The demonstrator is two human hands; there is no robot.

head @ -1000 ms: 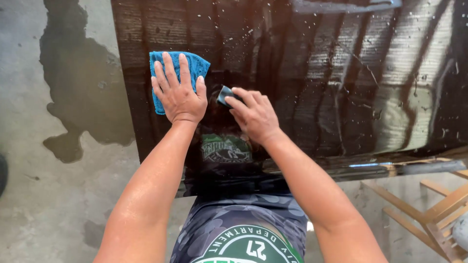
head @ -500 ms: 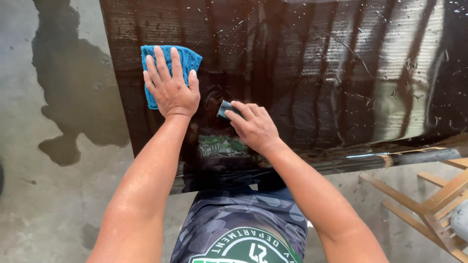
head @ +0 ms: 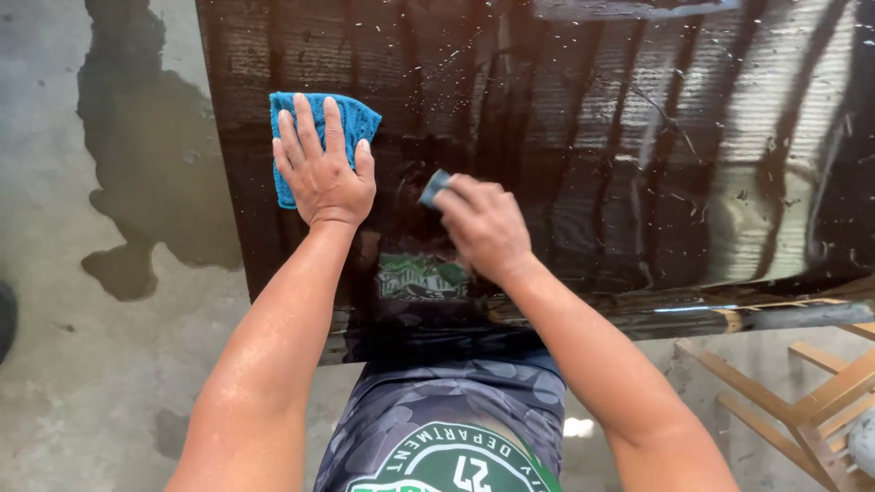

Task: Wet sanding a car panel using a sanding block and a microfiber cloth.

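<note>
On glossy black panel: left hand flat on blue cloth, right hand gripping small pad; droplets toward 2 o'clock, probably half done.

my right hand has slid the small grey-blue pad across the wet black panel, ending a little further from my left hand than half a second ago. my left hand has shifted slightly with the blue cloth under its palm, fingers spread as before the move.
</note>
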